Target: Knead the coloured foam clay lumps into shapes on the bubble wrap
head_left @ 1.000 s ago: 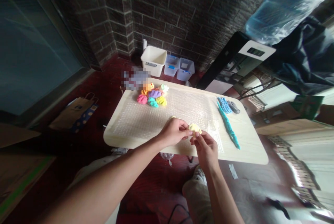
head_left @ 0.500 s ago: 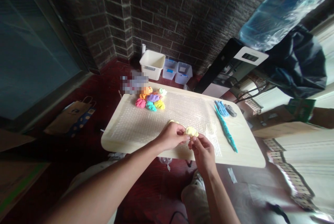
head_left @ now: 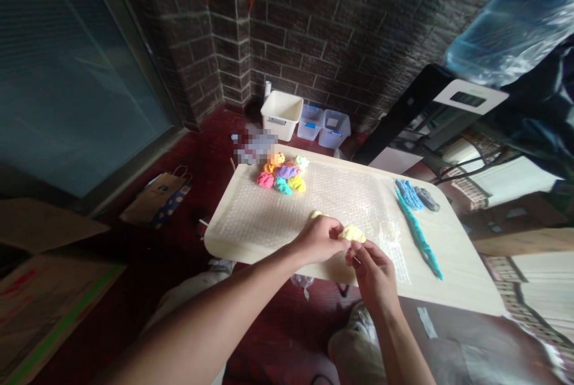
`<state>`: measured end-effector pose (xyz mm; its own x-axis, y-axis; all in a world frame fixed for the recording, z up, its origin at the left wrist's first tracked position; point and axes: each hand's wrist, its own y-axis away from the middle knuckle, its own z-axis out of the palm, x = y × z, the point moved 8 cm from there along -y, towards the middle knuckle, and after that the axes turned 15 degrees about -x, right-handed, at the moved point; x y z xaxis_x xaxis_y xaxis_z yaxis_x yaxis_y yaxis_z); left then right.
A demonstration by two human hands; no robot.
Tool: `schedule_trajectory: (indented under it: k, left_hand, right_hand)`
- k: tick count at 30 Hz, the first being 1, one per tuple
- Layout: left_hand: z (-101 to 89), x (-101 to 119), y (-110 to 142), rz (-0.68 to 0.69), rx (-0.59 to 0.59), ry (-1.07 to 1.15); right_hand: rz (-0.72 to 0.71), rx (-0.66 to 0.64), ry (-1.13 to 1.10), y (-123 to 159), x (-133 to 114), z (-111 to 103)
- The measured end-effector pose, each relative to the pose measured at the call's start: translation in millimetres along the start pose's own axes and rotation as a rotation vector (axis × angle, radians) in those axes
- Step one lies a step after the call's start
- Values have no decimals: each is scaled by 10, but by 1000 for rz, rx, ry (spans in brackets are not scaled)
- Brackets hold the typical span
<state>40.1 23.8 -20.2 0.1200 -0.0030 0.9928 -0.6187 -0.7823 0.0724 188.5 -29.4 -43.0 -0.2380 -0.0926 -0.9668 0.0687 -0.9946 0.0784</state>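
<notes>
A pale yellow soft lump with an uneven, folded surface is pinched between my two hands above the front of the table. My left hand grips its left end with thumb and fingertips. From the right and below, my right hand holds the other end, its fingers bent inward. Whether the lump is clay, yarn or cloth I cannot make out. Another pale yellow piece shows just behind my left hand, partly hidden by it. Under both hands lies a sheet of bubble wrap.
A pile of colourful soft lumps sits at the table's back left. To the right lie a long teal strip, a blue bundle and a grey bundle. Beyond the table stand a white bin and clear boxes.
The view has turned left, so the table and hands appear farther right. Both hands keep their pinch on the pale yellow lump, with only slight finger movement.
</notes>
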Motion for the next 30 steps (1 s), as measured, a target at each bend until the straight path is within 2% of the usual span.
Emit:
schedule_trajectory:
  k: [6, 11, 15, 18, 25, 30]
  left_hand:
    - [-45, 66, 52, 13, 56, -19]
    - [-72, 141, 60, 70, 56, -69]
    - [-140, 177, 95, 8, 123, -218]
    - [-143, 202, 113, -13, 126, -247]
    - [-28, 52, -1, 24, 40, -9]
    - [15, -73, -38, -50, 13, 223]
  right_hand:
    - [-2, -2, 3, -9, -9, 6]
    - [8, 11, 12, -7, 12, -22]
    - [3, 16, 8, -3, 13, -28]
    - [16, 14, -16, -1, 25, -31]
    - [51, 53, -145, 18, 54, -127]
    - [15, 95, -146, 28, 13, -157]
